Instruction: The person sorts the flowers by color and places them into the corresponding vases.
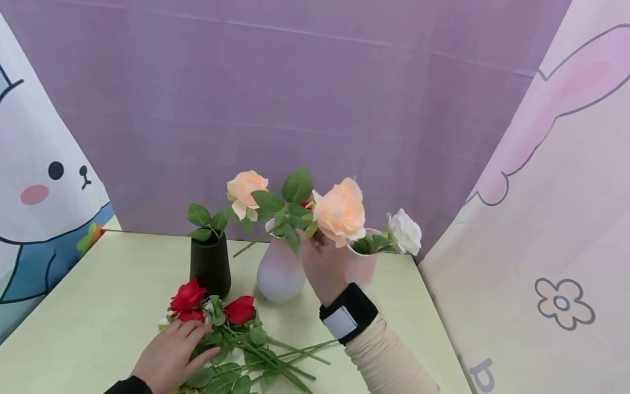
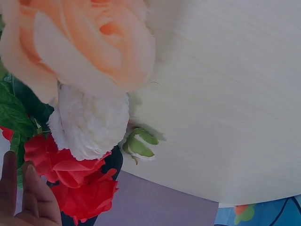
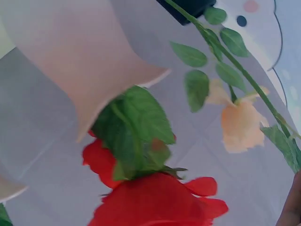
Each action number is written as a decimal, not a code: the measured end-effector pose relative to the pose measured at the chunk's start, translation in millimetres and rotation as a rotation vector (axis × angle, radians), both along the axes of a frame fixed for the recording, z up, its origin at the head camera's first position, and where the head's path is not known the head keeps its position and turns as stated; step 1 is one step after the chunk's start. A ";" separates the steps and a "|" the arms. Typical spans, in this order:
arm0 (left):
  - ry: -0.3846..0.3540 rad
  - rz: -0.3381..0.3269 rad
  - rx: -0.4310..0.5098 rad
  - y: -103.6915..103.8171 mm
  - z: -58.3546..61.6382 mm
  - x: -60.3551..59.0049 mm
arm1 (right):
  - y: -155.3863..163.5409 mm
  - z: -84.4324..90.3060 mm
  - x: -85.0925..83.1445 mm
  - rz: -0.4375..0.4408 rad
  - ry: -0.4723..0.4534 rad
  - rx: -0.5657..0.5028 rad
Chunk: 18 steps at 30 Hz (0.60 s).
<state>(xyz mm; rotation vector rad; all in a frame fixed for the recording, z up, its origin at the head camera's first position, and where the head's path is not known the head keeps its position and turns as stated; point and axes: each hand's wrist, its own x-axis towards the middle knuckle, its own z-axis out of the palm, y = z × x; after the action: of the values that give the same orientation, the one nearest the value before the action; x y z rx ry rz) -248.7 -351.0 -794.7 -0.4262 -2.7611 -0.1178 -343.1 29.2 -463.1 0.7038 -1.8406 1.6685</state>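
My right hand [image 1: 322, 265] grips a peach rose [image 1: 340, 212] close under its bloom. Its green leafy stem [image 3: 235, 61] runs down to the left, across the front of the white-and-pink vase [image 1: 280, 273]. Red roses [image 3: 155, 202] with leaves stand in that vase, mostly hidden in the head view. My left hand [image 1: 169, 350] lies on the near pile of flowers, its fingers loosely spread beside a red rose [image 1: 188, 295]. In the left wrist view a peach rose [image 2: 89, 42] and a white flower [image 2: 91, 122] lie near those fingers [image 2: 40, 193].
A black vase [image 1: 210, 268] with leaves stands at the left, with another peach rose [image 1: 248, 191] above and right of it. At the right, a pink vase [image 1: 361, 268] holds a white rose [image 1: 404, 231]. Several loose stems [image 1: 295, 361] cross the table's front. A purple curtain [image 1: 295, 109] hangs behind.
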 end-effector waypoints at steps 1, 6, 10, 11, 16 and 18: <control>0.011 0.005 -0.026 6.8 18.8 7.4 | -0.4 3.2 1.6 -0.015 -0.025 -0.008; -0.010 0.009 -0.018 22.8 68.3 29.2 | -2.8 10.7 10.2 -0.054 -0.152 -0.077; -0.056 0.027 0.012 19.3 59.8 26.4 | -4.8 11.4 12.7 -0.080 -0.162 -0.122; -0.090 0.023 0.015 19.4 62.7 26.8 | -5.1 11.6 13.0 -0.084 -0.153 -0.130; -0.017 0.034 -0.002 29.5 91.3 42.5 | -7.8 14.9 14.4 -0.062 -0.050 -0.180; -0.061 0.047 0.022 42.6 129.5 56.9 | -9.4 16.7 16.1 -0.056 -0.024 -0.197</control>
<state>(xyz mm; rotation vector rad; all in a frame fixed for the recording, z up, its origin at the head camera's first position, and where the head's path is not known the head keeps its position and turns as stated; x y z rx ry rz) -191.8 -308.4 -665.3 -0.3578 -2.8253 -0.1516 -327.0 19.8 -446.4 0.5460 -1.6669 1.7984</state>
